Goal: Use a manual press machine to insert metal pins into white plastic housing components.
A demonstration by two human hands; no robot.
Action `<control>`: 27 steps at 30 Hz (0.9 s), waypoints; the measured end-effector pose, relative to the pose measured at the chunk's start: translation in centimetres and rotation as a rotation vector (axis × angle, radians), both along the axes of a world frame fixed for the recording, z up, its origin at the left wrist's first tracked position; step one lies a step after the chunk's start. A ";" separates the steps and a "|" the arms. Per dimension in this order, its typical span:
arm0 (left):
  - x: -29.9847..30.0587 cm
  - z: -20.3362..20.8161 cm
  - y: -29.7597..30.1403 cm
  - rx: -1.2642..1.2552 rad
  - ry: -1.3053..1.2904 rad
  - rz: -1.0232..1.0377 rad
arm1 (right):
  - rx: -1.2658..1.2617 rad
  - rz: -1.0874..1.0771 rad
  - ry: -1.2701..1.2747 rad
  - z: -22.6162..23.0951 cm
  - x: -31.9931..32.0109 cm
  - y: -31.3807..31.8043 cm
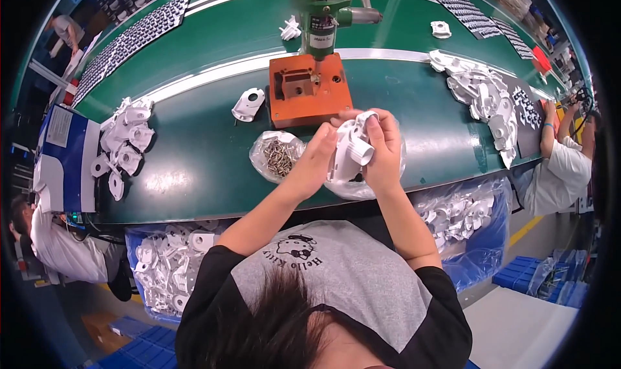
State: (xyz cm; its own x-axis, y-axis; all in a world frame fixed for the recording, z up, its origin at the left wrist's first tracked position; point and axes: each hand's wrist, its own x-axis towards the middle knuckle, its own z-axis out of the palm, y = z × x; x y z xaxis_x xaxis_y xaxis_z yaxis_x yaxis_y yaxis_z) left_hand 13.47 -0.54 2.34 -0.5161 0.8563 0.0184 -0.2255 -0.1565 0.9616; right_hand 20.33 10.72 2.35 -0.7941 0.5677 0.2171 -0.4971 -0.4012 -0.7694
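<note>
Both my hands hold a white plastic housing [341, 159] with a ribbed round end, above the near part of the green bench. My left hand [315, 157] grips its left side, and my right hand [385, 150] has fingers wrapped round its right side. Under the housing lies a clear plastic bag [352, 189], mostly hidden by my hands. Left of my left hand sits an open bag of small metal screws or pins [279, 158]. Just beyond stands an orange fixture block [310, 113] beneath a green press [319, 20]. Another white housing [248, 104] rests left of the block.
Piles of white parts lie on the bench left [126, 136] and right [482, 97]. Blue-lined bins of parts [171, 265] [462, 217] stand below its near edge. A blue-white box [68, 152] is at the left end. Co-workers sit on both sides. Trays of parts [139, 39] line the far side.
</note>
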 end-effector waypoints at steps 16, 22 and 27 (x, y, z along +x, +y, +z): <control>-4.6 -0.3 -0.9 -0.098 0.341 0.290 | 0.296 -0.175 -0.234 -1.6 1.2 3.8; -15.3 0.4 -1.6 -0.496 0.592 0.202 | 1.029 -0.201 -0.690 -4.3 4.6 6.6; -20.1 -1.1 1.9 -0.708 0.667 0.183 | 1.095 -0.186 -0.739 -5.3 3.4 5.4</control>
